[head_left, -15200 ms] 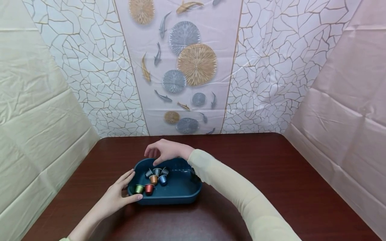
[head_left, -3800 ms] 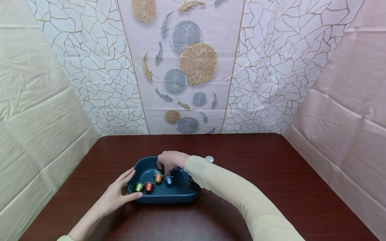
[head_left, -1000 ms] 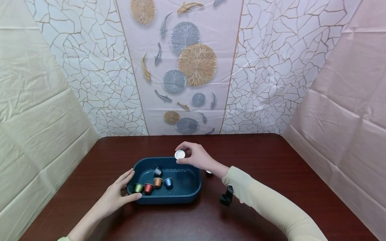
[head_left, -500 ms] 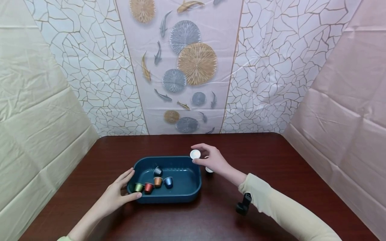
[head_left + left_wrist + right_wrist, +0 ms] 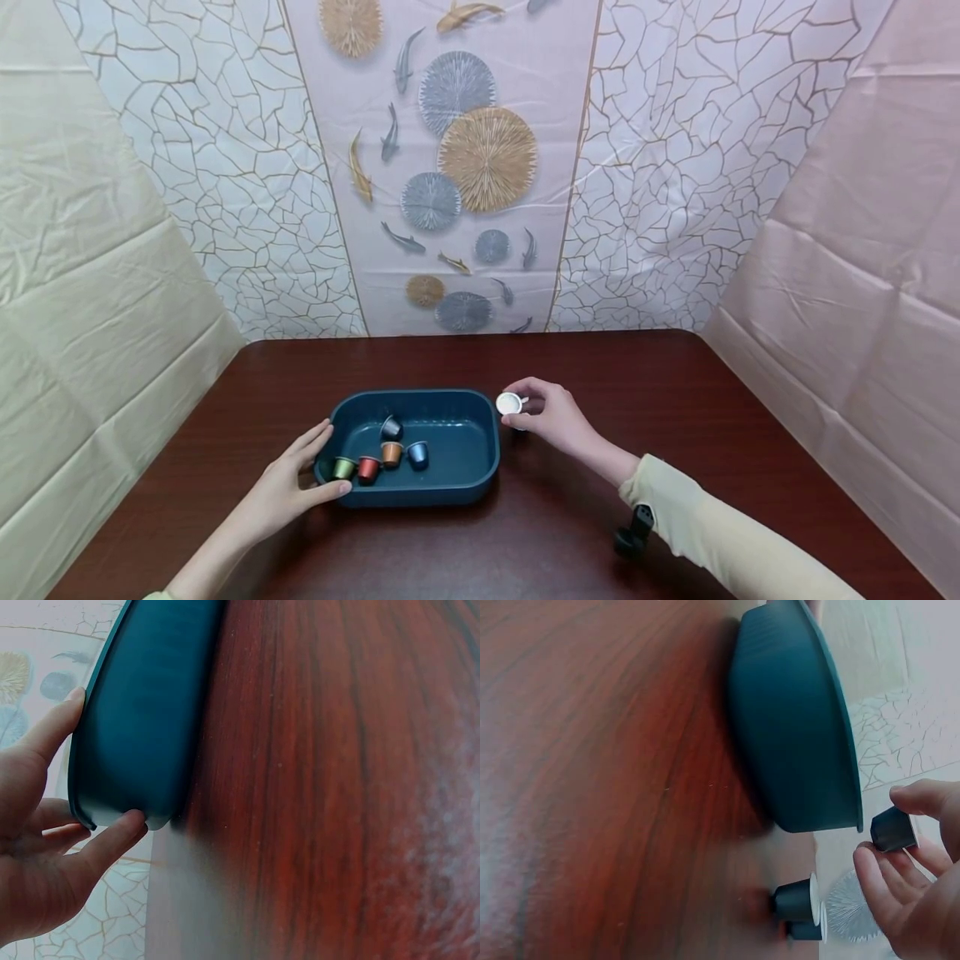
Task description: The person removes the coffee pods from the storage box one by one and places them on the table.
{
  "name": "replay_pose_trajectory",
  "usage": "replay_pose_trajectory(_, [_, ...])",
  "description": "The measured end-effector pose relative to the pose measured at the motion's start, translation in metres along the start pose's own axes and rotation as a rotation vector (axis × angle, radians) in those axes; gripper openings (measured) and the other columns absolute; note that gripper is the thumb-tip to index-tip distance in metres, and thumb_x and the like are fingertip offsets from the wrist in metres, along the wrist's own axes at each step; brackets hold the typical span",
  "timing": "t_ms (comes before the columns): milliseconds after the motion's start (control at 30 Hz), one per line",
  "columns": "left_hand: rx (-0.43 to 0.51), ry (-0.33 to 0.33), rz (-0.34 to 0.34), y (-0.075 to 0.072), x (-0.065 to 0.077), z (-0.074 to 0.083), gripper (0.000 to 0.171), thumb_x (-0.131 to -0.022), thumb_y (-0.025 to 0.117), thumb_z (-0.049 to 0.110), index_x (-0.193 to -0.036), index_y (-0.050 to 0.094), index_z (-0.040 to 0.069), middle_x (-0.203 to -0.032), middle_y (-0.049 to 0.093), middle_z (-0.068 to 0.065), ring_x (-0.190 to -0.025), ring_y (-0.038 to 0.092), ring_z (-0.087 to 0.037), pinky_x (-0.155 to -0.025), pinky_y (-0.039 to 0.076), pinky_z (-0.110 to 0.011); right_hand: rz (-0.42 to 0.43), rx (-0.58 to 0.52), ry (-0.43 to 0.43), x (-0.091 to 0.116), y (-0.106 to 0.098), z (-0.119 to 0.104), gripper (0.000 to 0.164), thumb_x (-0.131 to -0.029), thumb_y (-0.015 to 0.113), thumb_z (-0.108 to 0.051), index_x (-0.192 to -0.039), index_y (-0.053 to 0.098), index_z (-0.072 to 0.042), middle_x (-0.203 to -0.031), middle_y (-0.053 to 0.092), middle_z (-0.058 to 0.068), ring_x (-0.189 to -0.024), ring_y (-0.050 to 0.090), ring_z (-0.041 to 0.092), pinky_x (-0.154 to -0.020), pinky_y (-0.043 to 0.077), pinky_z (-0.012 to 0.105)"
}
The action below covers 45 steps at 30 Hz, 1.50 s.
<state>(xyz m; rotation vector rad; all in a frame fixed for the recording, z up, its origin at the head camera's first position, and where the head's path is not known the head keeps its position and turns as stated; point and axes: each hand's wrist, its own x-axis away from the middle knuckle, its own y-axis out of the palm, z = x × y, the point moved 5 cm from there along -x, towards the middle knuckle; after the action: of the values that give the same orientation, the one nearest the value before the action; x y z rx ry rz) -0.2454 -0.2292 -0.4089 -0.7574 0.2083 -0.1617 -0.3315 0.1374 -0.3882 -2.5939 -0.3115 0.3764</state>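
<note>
My right hand (image 5: 551, 415) pinches a dark coffee capsule (image 5: 892, 829) between thumb and fingers, just past the right end of the blue tray (image 5: 420, 497). Its white lid faces me in the head view. On the table below, two dark capsules (image 5: 793, 900) stand close together in the right wrist view; in the head view the hand mostly covers them. My left hand (image 5: 288, 479) rests with spread fingers against the tray's left end, thumb at the front corner. Inside the tray lie green (image 5: 343, 468), red (image 5: 368, 469), orange (image 5: 392, 454), blue (image 5: 418, 454) and dark grey (image 5: 392, 428) capsules.
The dark red wooden table (image 5: 637, 375) extends around the tray on all sides. A patterned cloth (image 5: 465, 167) hangs behind its far edge, and plain cloth hangs at both sides. A black wrist camera (image 5: 633, 532) sits below the right sleeve.
Over the last second my right hand has carried the dark capsule rightward from above the tray and lowered it. Earlier, more dark capsules lay in the tray. My left hand has stayed put.
</note>
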Motion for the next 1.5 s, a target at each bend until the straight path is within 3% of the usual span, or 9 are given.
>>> replay_pose_trajectory(267, [-0.003, -0.007, -0.006, 0.0, -0.001, -0.001, 0.091, -0.086, 0.077, 0.036, -0.152, 0.031, -0.005, -0.161, 0.026, -0.022, -0.138, 0.044, -0.044, -0.091, 0.058, -0.042, -0.001, 0.083, 0.01, 0.01, -0.002, 0.014, 0.042, -0.081, 0.08, -0.014, -0.121, 0.068, -0.007, -0.116, 0.072, 0.009, -0.093, 0.069, 0.017, -0.078, 0.053, 0.024])
replay_pose_trajectory(433, [0.011, -0.004, 0.0, 0.0, -0.001, -0.002, 0.091, -0.085, 0.077, 0.035, -0.152, 0.031, -0.005, -0.162, 0.026, -0.021, -0.137, 0.045, -0.044, -0.091, 0.058, -0.041, 0.013, 0.093, 0.044, 0.016, -0.002, 0.022, 0.038, -0.079, 0.081, -0.012, -0.115, 0.068, -0.009, -0.103, 0.073, 0.006, -0.09, 0.068, 0.015, -0.076, 0.053, 0.024])
replay_pose_trajectory(733, [0.007, -0.001, 0.006, 0.0, 0.0, -0.003, 0.09, -0.085, 0.077, 0.035, -0.152, 0.031, -0.005, -0.161, 0.026, -0.022, -0.138, 0.045, -0.044, -0.091, 0.058, -0.041, 0.006, 0.117, 0.077, 0.027, 0.0, 0.029, 0.034, -0.078, 0.083, -0.013, -0.108, 0.068, -0.008, -0.097, 0.074, 0.006, -0.085, 0.068, 0.013, -0.076, 0.053, 0.024])
replay_pose_trajectory(1167, [-0.006, 0.007, 0.015, 0.0, 0.001, -0.001, 0.09, -0.085, 0.077, 0.036, -0.151, 0.033, -0.004, -0.161, 0.028, -0.022, -0.14, 0.041, -0.044, -0.092, 0.057, -0.042, -0.03, 0.14, 0.033, 0.036, 0.006, 0.039, 0.034, -0.076, 0.083, -0.012, -0.105, 0.068, -0.006, -0.096, 0.073, 0.008, -0.083, 0.07, 0.015, -0.071, 0.052, 0.019])
replay_pose_trajectory(1500, [-0.003, 0.017, 0.018, 0.0, 0.0, -0.002, 0.089, -0.085, 0.078, 0.035, -0.151, 0.033, -0.005, -0.161, 0.028, -0.021, -0.14, 0.041, -0.043, -0.091, 0.058, -0.041, -0.044, 0.148, 0.016, 0.035, 0.007, 0.042, 0.033, -0.076, 0.082, -0.011, -0.106, 0.068, -0.006, -0.095, 0.072, 0.007, -0.084, 0.068, 0.015, -0.077, 0.056, 0.029])
